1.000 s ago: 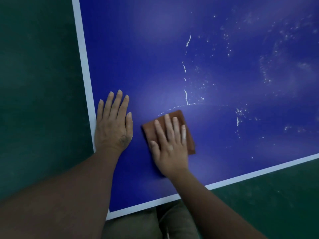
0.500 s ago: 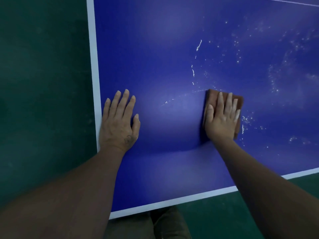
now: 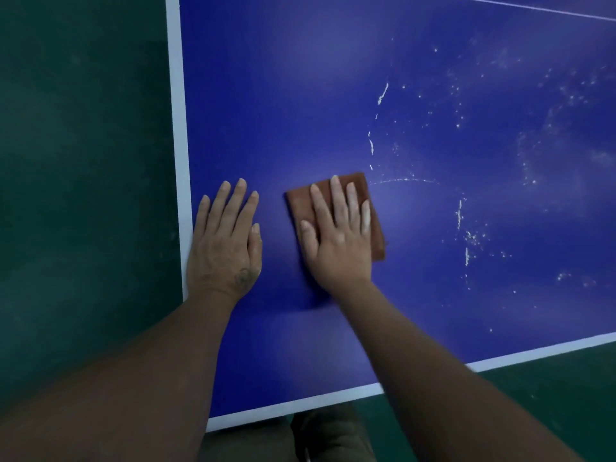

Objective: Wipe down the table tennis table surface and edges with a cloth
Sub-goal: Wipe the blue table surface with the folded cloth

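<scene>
The brown cloth [image 3: 300,203] is pressed flat on the blue table [image 3: 316,95] by the right hand [image 3: 336,238]. Its fingers are straight and a little spread. Nothing is gripped; the cloth is only held down under the palm and fingers. The left hand [image 3: 225,241] is laid flat on the table just beside the cloth, right by the white edge line [image 3: 178,128], with fingers straight too. White dusty marks [image 3: 383,93] are seen past the cloth and to its right. A green floor [image 3: 83,161] is seen around the table.
</scene>
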`<state>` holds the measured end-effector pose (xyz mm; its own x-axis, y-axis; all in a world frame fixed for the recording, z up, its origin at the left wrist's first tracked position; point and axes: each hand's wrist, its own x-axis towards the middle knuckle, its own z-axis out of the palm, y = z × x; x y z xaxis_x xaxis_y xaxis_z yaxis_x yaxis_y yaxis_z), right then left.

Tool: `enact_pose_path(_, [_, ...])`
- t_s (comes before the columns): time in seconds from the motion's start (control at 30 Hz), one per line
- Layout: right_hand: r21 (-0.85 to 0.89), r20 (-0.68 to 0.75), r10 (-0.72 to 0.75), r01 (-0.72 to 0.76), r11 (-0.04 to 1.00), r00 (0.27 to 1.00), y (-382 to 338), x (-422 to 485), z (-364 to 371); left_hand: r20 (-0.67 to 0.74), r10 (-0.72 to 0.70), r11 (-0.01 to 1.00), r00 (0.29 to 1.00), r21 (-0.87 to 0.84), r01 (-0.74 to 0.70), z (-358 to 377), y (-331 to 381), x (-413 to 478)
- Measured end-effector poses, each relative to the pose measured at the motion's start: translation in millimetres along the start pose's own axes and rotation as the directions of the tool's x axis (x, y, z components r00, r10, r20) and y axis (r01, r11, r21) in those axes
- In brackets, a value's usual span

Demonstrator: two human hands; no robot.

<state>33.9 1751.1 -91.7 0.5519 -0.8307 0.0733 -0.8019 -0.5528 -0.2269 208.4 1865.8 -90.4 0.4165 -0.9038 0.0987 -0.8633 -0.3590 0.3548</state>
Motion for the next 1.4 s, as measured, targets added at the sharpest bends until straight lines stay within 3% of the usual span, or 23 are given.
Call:
enact_pose_path(0.1, [-0.015,0.029,0.05,-0.049,0.999,0.998,46,36,-13,0.0,-0.008,1.0,1.0,-0.008,0.008,-1,1,1])
enact_pose_path(0.27, [-0.075,0.12,0.382,-0.376,0.924,0.916,138,64,-43,0.025,-0.016,1.0,1.0,-0.007,0.016,-1,1,1])
enact_pose_path(0.33, [-0.073,0.139,0.433,-0.427,0.901,0.891,149,57,-50,0.025,-0.017,1.0,1.0,-0.013,0.018,-1,1,0])
enact_pose_path(0.53, [-0.162,0.044,0.221,-0.212,0.964,0.974,82,11,-27,0.001,-0.002,1.0,1.0,-0.017,0.002,0,1,0])
enact_pose_path(0.7, [-0.084,0.03,0.007,-0.005,0.996,1.0,10,30,-5,0.012,0.009,1.0,1.0,-0.011,-0.009,1,0,0])
enact_pose_path(0.83, [-0.005,0.012,-0.071,0.071,0.997,0.997,29,74,-5,0.006,0.018,1.0,1.0,-0.009,-0.018,2,0,0])
enact_pose_path(0.9, [-0.009,0.007,-0.036,0.036,0.999,0.999,65,92,-13,0.007,0.016,1.0,1.0,0.0,-0.016,1,0,0])
enact_pose_path(1.07, [-0.072,0.082,0.257,-0.252,0.965,0.963,164,101,-38,-0.01,0.003,1.0,1.0,0.012,-0.003,1,5,0])
enact_pose_path(1.2, [-0.153,0.075,0.26,-0.246,0.957,0.963,169,83,-47,-0.079,-0.212,0.974,0.974,-0.095,0.205,7,35,18])
enact_pose_path(1.33, [-0.11,0.062,-0.033,0.039,0.993,0.998,97,78,-32,-0.158,-0.35,0.916,0.923,-0.264,0.302,16,85,72])
enact_pose_path(1.4, [-0.035,0.037,-0.1,0.102,0.994,0.994,65,92,-22,-0.217,-0.392,0.897,0.894,-0.308,0.318,22,99,99])
